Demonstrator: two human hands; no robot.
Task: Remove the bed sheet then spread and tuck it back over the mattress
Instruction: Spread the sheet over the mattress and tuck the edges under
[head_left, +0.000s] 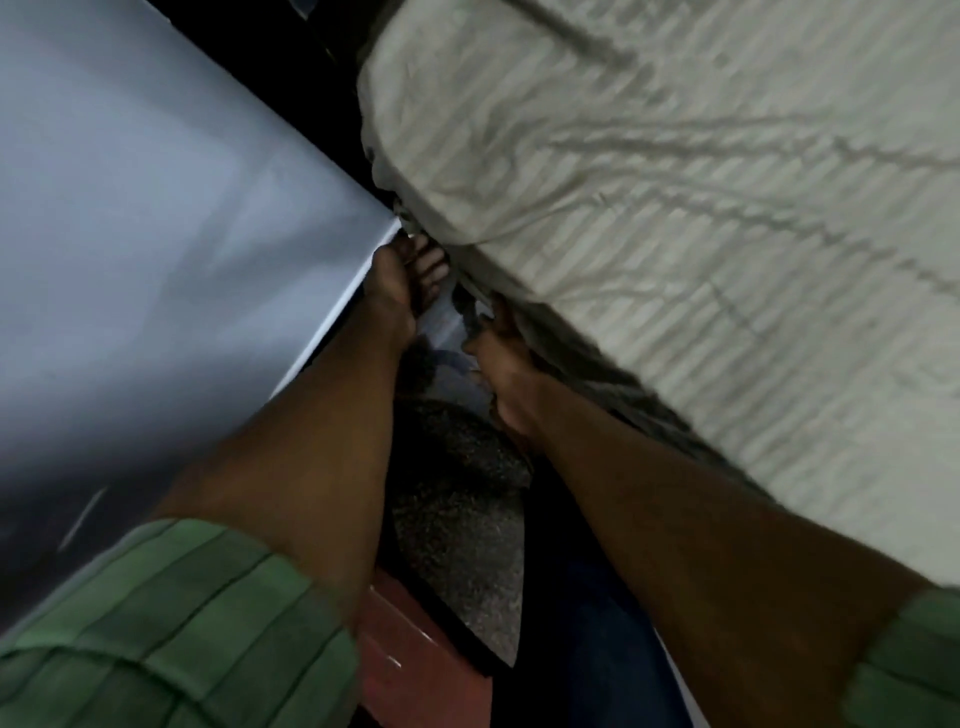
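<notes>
A pale grey wall (130, 249) fills the left. Beside its corner the left hand (400, 291) reaches down the gap, fingers curled; what it holds I cannot tell. The right hand (506, 364) grips the bunched edge of the striped bed sheet (675, 218) covering the mattress at right.

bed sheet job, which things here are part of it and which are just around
Part of the job: bed sheet, striped, over the mattress; left hand and right hand, both down at its bunched edge.

Just around: grey panel; speckled floor; red-brown board.
</notes>
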